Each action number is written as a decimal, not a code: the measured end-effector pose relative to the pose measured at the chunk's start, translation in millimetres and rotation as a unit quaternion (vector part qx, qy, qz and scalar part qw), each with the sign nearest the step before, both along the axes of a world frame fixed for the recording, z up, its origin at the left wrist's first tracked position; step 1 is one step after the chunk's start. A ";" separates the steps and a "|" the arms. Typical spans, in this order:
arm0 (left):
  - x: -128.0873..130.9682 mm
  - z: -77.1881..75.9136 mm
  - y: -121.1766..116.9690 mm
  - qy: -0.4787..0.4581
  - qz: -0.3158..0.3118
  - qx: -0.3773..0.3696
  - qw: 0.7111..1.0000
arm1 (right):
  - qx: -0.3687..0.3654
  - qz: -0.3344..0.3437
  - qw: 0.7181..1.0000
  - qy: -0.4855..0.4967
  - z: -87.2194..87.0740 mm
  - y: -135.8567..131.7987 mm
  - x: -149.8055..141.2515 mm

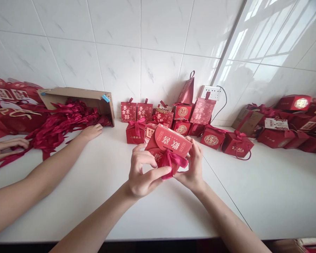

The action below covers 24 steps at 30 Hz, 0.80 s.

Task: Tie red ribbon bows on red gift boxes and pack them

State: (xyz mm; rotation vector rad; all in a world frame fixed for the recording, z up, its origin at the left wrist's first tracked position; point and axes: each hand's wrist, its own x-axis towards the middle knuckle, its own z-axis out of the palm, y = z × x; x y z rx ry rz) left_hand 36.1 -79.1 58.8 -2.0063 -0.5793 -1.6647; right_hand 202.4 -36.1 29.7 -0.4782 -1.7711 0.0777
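A red gift box (pixel 172 140) with pale lettering is held tilted over the white table, between my two hands. On its front hangs a dark pink ribbon bow (pixel 170 163). My left hand (pixel 144 172) is closed on the box's left side, its thumb lying against the ribbon. From the right, my right hand (pixel 193 168) grips the box's other side, near one ribbon loop; some of its fingers are hidden behind the box. Just behind stands another small red box tied with a pink bow (pixel 136 131).
Several red boxes stand against the tiled wall, two with gold emblems (pixel 212 137). More boxes pile up at the right (pixel 276 137). At the left, another person's hands (pixel 92 132) touch loose ribbons (pixel 65 119) spilling from a cardboard box (pixel 79 93). A socket strip (pixel 210 93) lies behind.
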 end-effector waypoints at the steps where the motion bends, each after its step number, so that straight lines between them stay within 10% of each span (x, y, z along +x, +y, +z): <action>1: 0.3 0.3 -0.2 -0.001 -0.002 0.002 1.000 | 0.002 -0.004 1.000 -0.001 0.2 0.1 -0.1; 24: 1.8 2.9 -4.9 0.004 -0.009 0.012 1.000 | 0.029 -0.060 0.997 -0.033 3.7 -3.8 2.1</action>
